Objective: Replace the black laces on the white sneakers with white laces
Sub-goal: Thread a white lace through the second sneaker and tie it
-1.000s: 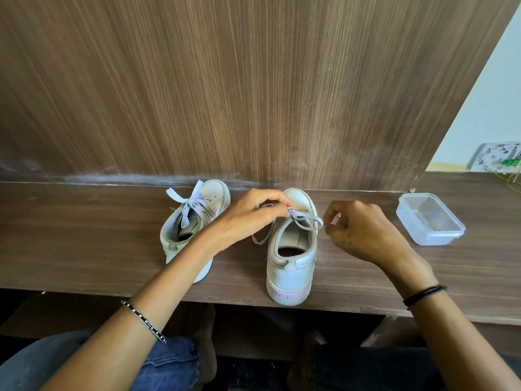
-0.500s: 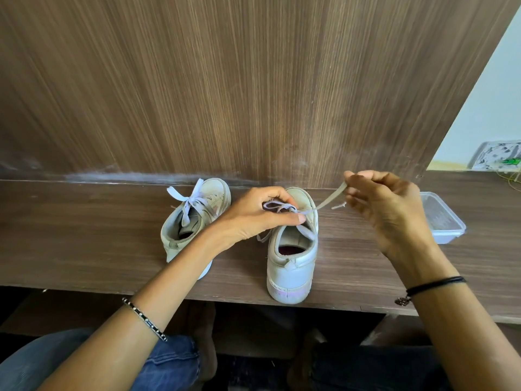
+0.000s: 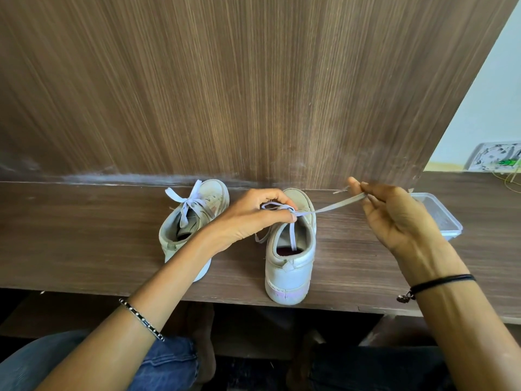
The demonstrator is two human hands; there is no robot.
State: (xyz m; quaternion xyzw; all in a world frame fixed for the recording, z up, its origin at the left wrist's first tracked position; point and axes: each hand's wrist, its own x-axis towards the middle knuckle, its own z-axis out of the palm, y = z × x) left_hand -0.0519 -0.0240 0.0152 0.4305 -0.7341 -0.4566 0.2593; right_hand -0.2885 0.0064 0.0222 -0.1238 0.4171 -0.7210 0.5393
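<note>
Two white sneakers stand on the wooden shelf, heels toward me. The left sneaker [image 3: 194, 218] carries a white lace tied in a bow. Over the right sneaker [image 3: 290, 258] my left hand [image 3: 248, 218] curls its fingers round a loop of white lace [image 3: 329, 206] above the tongue. A taut length of that lace runs right to my right hand [image 3: 400, 218], which pinches it between thumb and fingers, raised to the sneaker's right. One loose lace end hangs into the shoe opening. No black lace is in view.
A clear plastic container [image 3: 439, 218] sits on the shelf [image 3: 84, 244] just behind my right hand. A wood-grain panel rises right behind the sneakers. A white box with wires [image 3: 496, 159] lies at the far right. My knees are below the shelf edge.
My right hand has risen and pulled the lace out to the right, drawing it taut. My left hand has stayed on the loop over the right sneaker.
</note>
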